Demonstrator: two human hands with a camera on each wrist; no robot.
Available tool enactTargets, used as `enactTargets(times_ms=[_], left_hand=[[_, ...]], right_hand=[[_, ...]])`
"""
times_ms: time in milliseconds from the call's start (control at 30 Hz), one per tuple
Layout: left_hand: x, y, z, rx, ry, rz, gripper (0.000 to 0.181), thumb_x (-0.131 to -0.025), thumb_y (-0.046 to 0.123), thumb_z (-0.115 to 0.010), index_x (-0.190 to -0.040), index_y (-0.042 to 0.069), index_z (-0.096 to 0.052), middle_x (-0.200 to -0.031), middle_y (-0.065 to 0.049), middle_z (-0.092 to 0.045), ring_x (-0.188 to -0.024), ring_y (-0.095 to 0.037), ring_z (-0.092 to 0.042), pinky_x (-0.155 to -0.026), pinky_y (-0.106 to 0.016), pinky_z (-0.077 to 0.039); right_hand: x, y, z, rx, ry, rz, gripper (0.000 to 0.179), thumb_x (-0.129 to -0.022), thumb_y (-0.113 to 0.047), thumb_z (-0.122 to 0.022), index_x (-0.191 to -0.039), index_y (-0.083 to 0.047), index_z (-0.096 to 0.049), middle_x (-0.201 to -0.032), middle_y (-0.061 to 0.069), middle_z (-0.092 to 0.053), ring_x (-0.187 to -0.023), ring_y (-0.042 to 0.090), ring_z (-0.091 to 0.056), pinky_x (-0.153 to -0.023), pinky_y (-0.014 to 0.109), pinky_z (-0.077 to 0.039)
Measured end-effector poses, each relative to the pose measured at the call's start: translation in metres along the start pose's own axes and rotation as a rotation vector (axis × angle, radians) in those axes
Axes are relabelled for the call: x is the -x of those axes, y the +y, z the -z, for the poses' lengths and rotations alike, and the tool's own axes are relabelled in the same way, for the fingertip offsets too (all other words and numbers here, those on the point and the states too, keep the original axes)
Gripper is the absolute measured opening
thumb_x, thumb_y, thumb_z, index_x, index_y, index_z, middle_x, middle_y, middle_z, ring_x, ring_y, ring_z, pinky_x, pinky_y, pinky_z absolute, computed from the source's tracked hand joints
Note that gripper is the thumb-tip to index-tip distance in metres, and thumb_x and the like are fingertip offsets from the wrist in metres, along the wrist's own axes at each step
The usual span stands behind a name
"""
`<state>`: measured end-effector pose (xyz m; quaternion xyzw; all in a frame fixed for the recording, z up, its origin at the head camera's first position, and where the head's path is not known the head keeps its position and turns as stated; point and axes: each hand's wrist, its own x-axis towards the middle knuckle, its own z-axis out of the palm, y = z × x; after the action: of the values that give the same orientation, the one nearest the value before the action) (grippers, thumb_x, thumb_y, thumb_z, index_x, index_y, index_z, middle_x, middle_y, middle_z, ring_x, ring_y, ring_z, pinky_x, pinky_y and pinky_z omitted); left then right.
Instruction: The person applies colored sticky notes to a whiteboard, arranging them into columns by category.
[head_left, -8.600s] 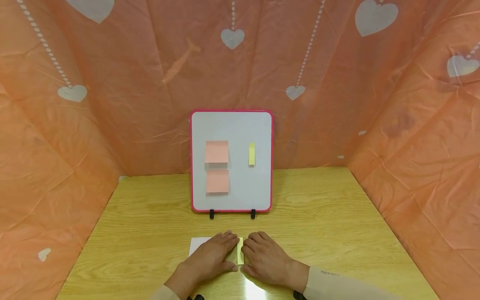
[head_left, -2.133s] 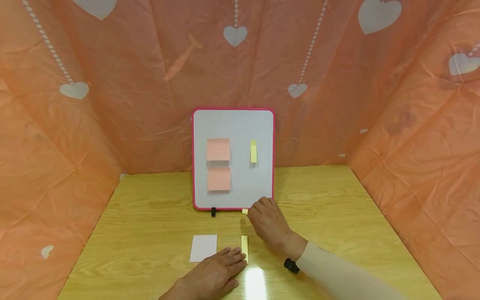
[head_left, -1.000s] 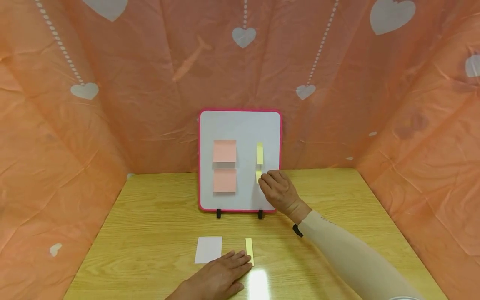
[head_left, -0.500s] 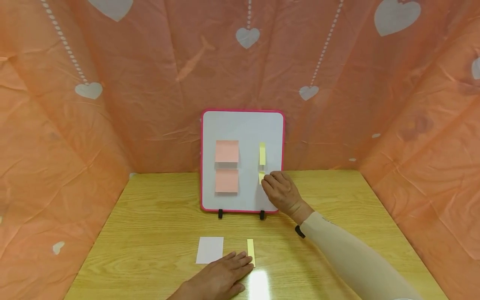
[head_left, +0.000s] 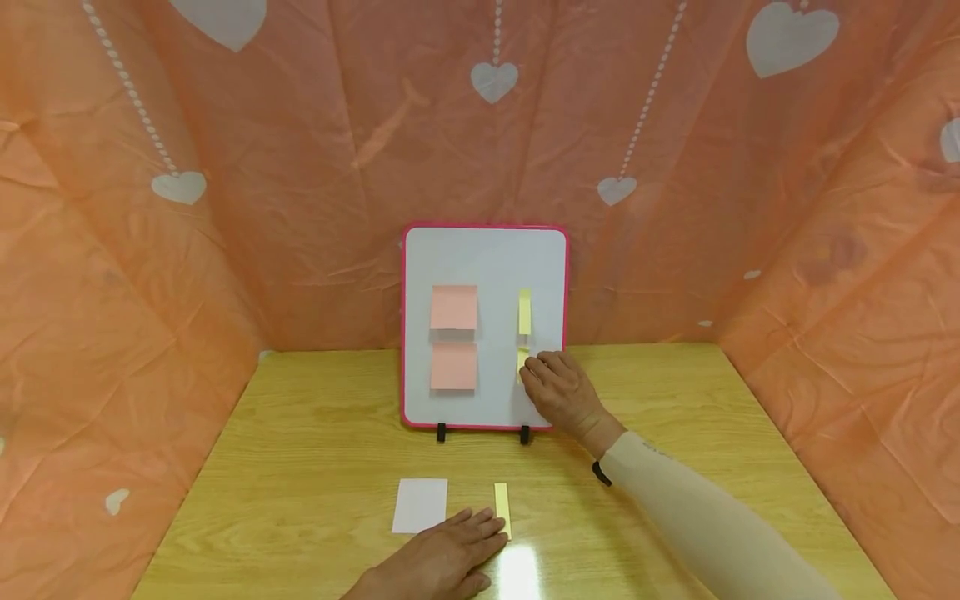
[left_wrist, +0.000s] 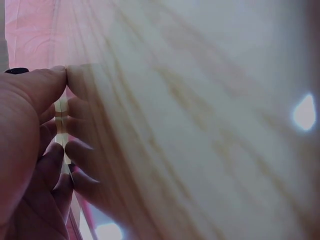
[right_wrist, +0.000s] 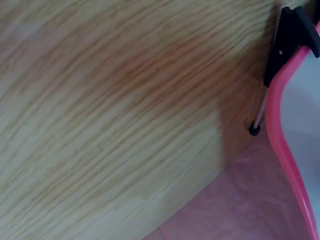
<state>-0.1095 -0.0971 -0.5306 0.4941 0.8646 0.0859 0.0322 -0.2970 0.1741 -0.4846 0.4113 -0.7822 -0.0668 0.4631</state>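
Note:
My right hand (head_left: pixel 562 392) is at the lower right of the whiteboard (head_left: pixel 487 258), its curled fingers holding a narrow yellow sticky note (head_left: pixel 522 357) against the board. The fingers hide part of that note. Directly above it hangs another yellow sticky note (head_left: pixel 525 312). My left hand (head_left: pixel 442 557) lies flat on the table, its fingertips over the lower end of a yellow strip pad (head_left: pixel 502 498). In the left wrist view the left hand (left_wrist: pixel 30 135) shows close to the tabletop. The right hand is out of sight in the right wrist view.
Two pink sticky notes (head_left: pixel 453 308) hang one above the other on the board's left side. Black stand feet (head_left: pixel 441 432) support its pink frame. A white square paper (head_left: pixel 420 504) lies beside the left hand. Orange heart-patterned cloth (head_left: pixel 300 208) surrounds the wooden table (head_left: pixel 315 467).
My right hand has carried a yellow sticky note from the table area up onto the board, then slid slightly down it. My left hand has stayed by the yellow pad.

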Motion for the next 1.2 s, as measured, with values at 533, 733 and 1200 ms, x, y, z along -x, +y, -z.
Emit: enactTargets(times_ms=[533, 733, 1200], left_hand=[[-0.001, 0.0, 0.003, 0.011, -0.004, 0.001, 0.052, -0.113, 0.039, -0.047, -0.156, 0.011, -0.052, -0.161, -0.007, -0.051, -0.15, -0.022, -0.048, -0.121, -0.041, -0.046], [-0.002, 0.002, 0.007, 0.017, 0.003, 0.015, 0.052, -0.111, 0.039, -0.053, -0.155, 0.011, -0.053, -0.159, -0.005, -0.054, -0.149, -0.023, -0.05, -0.12, -0.041, -0.046], [-0.021, 0.004, 0.018, 0.006, 0.137, 0.043, 0.025, -0.107, 0.021, -0.06, -0.132, 0.018, -0.064, -0.127, 0.009, -0.067, -0.113, -0.006, -0.068, -0.093, -0.022, -0.059]], right_hand=[[0.01, 0.003, 0.0, 0.027, -0.103, 0.012, 0.031, -0.108, -0.023, -0.054, -0.117, -0.004, -0.076, -0.116, 0.006, -0.074, -0.11, 0.025, -0.065, -0.097, 0.037, -0.056], [0.016, -0.005, 0.001, 0.056, -0.142, -0.017, 0.055, -0.111, -0.037, -0.033, -0.125, -0.004, -0.075, -0.125, 0.008, -0.075, -0.121, 0.028, -0.064, -0.107, 0.042, -0.053], [0.022, -0.01, -0.001, 0.096, -0.151, -0.013, 0.048, -0.111, -0.035, -0.036, -0.131, -0.006, -0.07, -0.13, 0.009, -0.071, -0.125, 0.029, -0.062, -0.112, 0.042, -0.05]])
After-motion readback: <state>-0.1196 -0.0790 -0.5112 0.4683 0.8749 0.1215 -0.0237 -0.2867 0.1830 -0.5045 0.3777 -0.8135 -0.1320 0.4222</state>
